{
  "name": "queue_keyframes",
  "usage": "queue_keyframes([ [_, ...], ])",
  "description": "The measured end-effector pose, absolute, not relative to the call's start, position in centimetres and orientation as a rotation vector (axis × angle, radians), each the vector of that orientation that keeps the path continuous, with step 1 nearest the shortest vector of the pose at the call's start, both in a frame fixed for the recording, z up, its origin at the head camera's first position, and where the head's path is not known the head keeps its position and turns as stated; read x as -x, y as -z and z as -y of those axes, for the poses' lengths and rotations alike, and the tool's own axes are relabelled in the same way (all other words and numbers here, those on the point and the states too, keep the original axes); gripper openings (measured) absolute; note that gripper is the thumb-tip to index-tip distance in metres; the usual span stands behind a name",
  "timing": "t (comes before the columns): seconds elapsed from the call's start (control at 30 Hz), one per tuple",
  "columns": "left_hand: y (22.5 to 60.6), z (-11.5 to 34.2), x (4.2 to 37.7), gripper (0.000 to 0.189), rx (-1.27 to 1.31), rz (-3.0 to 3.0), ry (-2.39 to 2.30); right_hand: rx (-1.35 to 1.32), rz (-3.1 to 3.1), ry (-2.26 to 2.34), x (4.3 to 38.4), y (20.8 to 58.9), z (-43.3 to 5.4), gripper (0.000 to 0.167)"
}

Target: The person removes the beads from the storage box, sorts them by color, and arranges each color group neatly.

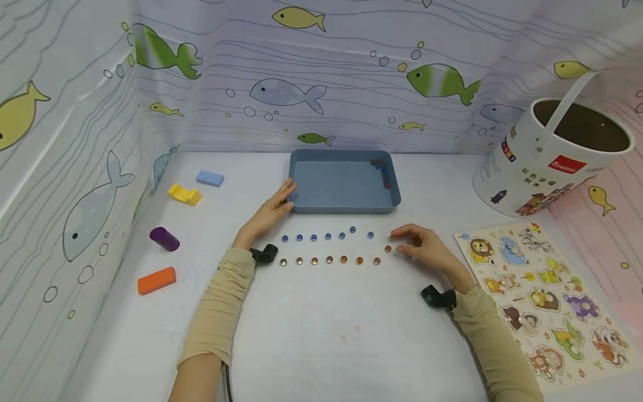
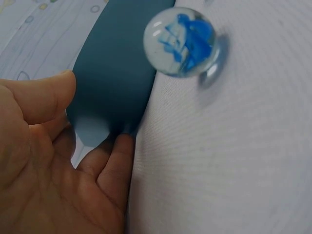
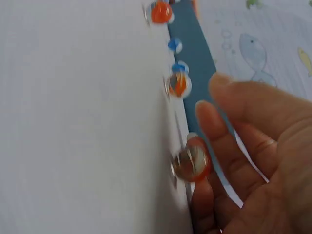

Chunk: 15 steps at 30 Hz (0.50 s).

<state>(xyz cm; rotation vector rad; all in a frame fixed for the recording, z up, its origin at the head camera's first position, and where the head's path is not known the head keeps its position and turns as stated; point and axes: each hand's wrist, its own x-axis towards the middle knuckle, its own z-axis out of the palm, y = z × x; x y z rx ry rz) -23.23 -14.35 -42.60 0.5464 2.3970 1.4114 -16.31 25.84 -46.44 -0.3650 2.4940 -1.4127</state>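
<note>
My left hand (image 1: 268, 214) rests against the left end of the blue-grey tray (image 1: 341, 210), thumb and fingers loosely extended. In the left wrist view a clear marble with blue swirls (image 2: 180, 43) lies near that tray wall. Over at the right, my right hand (image 1: 424, 245) hovers with fingers slightly bent and nothing pinched. Closest to its fingertips is an orange marble (image 1: 388, 249), at the end of the front row. In the right wrist view that marble (image 3: 191, 164) appears before the fingers. Several blue marbles (image 1: 328, 237) form a row behind several amber-to-orange marbles (image 1: 344, 259).
More small marbles (image 1: 385, 177) sit in the tray's right back corner. Left on the table lie a blue block (image 1: 210, 178), yellow block (image 1: 185, 195), purple cylinder (image 1: 164, 239) and orange block (image 1: 157, 281). A white bucket (image 1: 522, 162) and an animal puzzle sheet (image 1: 540, 279) occupy the right.
</note>
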Motion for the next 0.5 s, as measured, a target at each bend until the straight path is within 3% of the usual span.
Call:
queue_keyframes([
  [0.5, 42.5, 14.1, 23.2, 0.054, -0.526, -2.391, -1.424, 0.426, -2.526, 1.394, 15.9, 47.1, -24.4, 0.025],
])
